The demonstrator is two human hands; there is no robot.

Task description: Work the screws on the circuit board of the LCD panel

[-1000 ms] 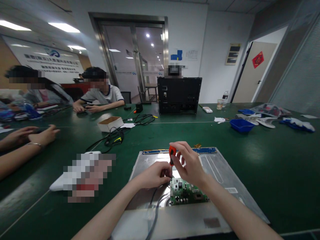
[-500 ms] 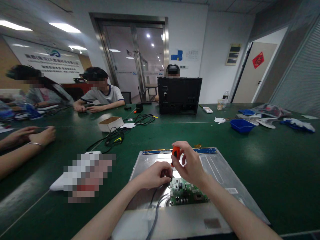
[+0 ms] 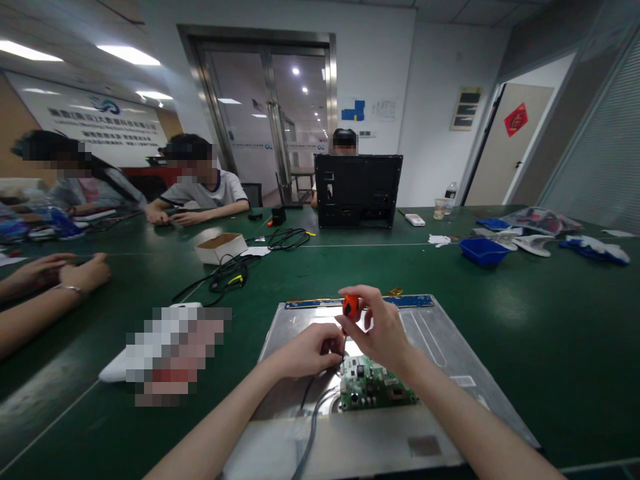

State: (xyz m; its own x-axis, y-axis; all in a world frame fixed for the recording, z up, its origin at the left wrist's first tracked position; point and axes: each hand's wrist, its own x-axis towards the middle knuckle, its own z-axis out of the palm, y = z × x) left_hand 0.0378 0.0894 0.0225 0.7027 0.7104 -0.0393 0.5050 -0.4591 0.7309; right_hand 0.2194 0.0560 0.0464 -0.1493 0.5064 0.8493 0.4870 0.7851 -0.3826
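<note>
My right hand (image 3: 377, 330) grips the orange-and-black handle of a screwdriver (image 3: 351, 307) between thumb and fingers. The screwdriver stands nearly upright, its thin shaft pointing down to the upper left corner of a green circuit board (image 3: 375, 383). Beside the shaft, the fingers of my left hand (image 3: 315, 350) are pinched close to that corner; what lies between them is hidden. Under both hands is a flat silver metal panel (image 3: 450, 347) with a blue strip board (image 3: 415, 301) along its far edge. A grey cable (image 3: 313, 433) runs from near the board toward me.
Left of the panel lies a white object (image 3: 117, 367), partly blurred out. Beyond are black cables (image 3: 225, 273), an open carton (image 3: 220, 248), a black monitor housing (image 3: 357, 190) and a blue tray (image 3: 483, 251). Co-workers sit along the left and far sides; one's hands (image 3: 85, 273) rest nearby.
The screwdriver handle has turned a little, and my right fingers and thumb have shifted slightly left around it. My left hand and the panel stay in place.
</note>
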